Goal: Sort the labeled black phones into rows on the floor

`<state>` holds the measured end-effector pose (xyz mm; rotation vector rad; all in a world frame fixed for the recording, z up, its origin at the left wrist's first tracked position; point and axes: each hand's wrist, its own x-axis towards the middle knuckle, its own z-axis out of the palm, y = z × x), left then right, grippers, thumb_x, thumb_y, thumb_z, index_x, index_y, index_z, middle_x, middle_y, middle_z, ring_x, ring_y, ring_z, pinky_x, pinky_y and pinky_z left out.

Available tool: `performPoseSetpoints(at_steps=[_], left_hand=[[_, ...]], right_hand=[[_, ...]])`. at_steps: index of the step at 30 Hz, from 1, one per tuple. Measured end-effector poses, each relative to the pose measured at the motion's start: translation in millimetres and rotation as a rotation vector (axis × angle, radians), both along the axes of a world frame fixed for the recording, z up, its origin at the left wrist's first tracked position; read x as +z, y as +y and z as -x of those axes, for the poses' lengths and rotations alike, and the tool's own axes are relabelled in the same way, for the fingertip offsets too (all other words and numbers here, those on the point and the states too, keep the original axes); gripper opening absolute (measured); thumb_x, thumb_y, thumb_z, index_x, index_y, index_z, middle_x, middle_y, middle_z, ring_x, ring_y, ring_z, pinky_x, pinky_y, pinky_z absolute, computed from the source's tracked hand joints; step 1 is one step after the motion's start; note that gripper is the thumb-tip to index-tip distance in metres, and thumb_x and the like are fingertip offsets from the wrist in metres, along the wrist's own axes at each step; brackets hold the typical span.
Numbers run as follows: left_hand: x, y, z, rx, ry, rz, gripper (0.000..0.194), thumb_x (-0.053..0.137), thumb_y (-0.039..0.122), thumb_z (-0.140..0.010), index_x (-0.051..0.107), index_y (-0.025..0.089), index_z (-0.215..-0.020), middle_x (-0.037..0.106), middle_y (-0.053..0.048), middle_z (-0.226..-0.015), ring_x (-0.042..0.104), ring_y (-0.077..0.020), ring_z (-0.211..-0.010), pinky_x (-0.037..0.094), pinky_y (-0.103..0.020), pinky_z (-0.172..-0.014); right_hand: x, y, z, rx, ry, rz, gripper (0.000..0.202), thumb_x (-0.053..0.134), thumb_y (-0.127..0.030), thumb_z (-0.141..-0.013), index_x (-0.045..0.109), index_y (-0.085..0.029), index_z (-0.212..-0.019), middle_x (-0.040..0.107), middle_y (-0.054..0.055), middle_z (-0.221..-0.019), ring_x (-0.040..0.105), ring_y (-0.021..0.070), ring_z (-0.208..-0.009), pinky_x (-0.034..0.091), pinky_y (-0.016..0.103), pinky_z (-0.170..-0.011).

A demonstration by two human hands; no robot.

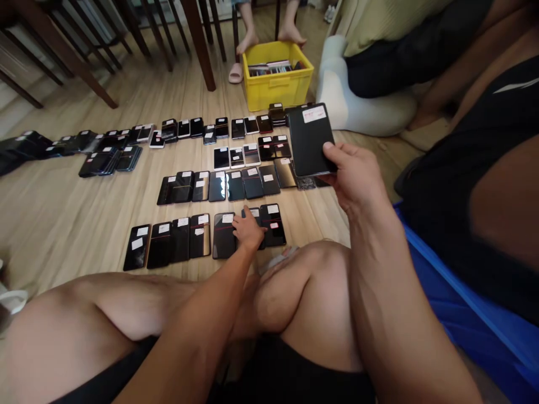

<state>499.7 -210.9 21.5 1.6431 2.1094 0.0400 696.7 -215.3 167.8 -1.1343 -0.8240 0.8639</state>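
Note:
My right hand (357, 171) grips a large black phone (311, 140) with a white label, held above the right ends of the phone rows. My left hand (248, 229) is down at the nearest row, its fingers apart, between a labelled dark phone (224, 235) and another one partly hidden under the hand. Just right of it lies a black phone (273, 224) with two labels and a red line across it. Further rows of labelled phones (217, 186) stretch over the wooden floor beyond.
A yellow crate (278, 90) full of flat items stands at the back, with a person's bare feet (248, 40) behind it. Dark chair legs (197, 45) rise at the back left. Another person sits at the right, near a blue surface (455, 280). Stacked phones (99, 163) lie at left.

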Motion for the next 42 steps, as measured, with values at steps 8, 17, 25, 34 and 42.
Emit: performPoseSetpoints(at_steps=[8, 17, 25, 34, 42], left_hand=[[-9.3, 2.4, 8.5, 0.27, -0.458, -0.07, 0.081, 0.088, 0.01, -0.065, 0.055, 0.02, -0.138, 0.065, -0.022, -0.132, 0.061, -0.0398, -0.127, 0.049, -0.051, -0.102], [-13.6, 7.0, -11.9, 0.203, -0.724, -0.03, 0.025, 0.074, 0.024, -0.083, 0.071, 0.017, -0.107, 0.078, -0.009, -0.105, 0.074, -0.0237, -0.095, 0.057, -0.033, -0.084], [-3.8, -18.8, -57.5, 0.096, -0.226, -0.09, 0.077, 0.089, 0.027, -0.069, 0.052, 0.018, -0.136, 0.054, -0.023, -0.14, 0.051, -0.0409, -0.133, 0.045, -0.052, -0.105], [9.2, -1.0, -64.7, -0.093, -0.108, 0.056, 0.097, 0.089, 0.034, -0.072, 0.035, 0.032, -0.152, 0.051, -0.02, -0.141, 0.056, -0.0381, -0.129, 0.046, -0.047, -0.102], [-2.8, 13.4, -49.5, 0.154, -0.841, 0.157, 0.072, 0.092, 0.006, -0.05, 0.067, 0.018, -0.116, 0.072, -0.017, -0.119, 0.067, -0.0384, -0.116, 0.051, -0.047, -0.099]], right_hand=[[10.5, -10.0, 18.6, 0.08, -0.062, 0.016, 0.035, 0.077, -0.047, -0.09, 0.061, -0.02, -0.076, 0.057, -0.005, -0.066, 0.058, 0.0112, -0.063, 0.048, 0.021, -0.055], [12.1, -9.6, 17.0, 0.044, -0.004, 0.052, 0.036, 0.074, -0.038, -0.093, 0.055, -0.02, -0.069, 0.054, -0.004, -0.065, 0.054, 0.0102, -0.059, 0.047, 0.021, -0.053], [15.3, -11.7, 19.6, 0.043, -0.024, 0.056, 0.03, 0.071, -0.036, -0.095, 0.06, -0.019, -0.073, 0.056, -0.004, -0.069, 0.054, 0.0092, -0.061, 0.048, 0.019, -0.056], [11.8, -9.7, 20.3, 0.058, -0.067, 0.051, 0.034, 0.073, -0.047, -0.093, 0.06, -0.02, -0.077, 0.057, -0.003, -0.07, 0.057, 0.0119, -0.065, 0.046, 0.022, -0.057], [6.0, -7.6, 20.5, 0.038, 0.04, 0.085, 0.035, 0.082, -0.047, -0.082, 0.062, -0.02, -0.07, 0.058, -0.003, -0.066, 0.054, 0.0118, -0.061, 0.048, 0.022, -0.054]])
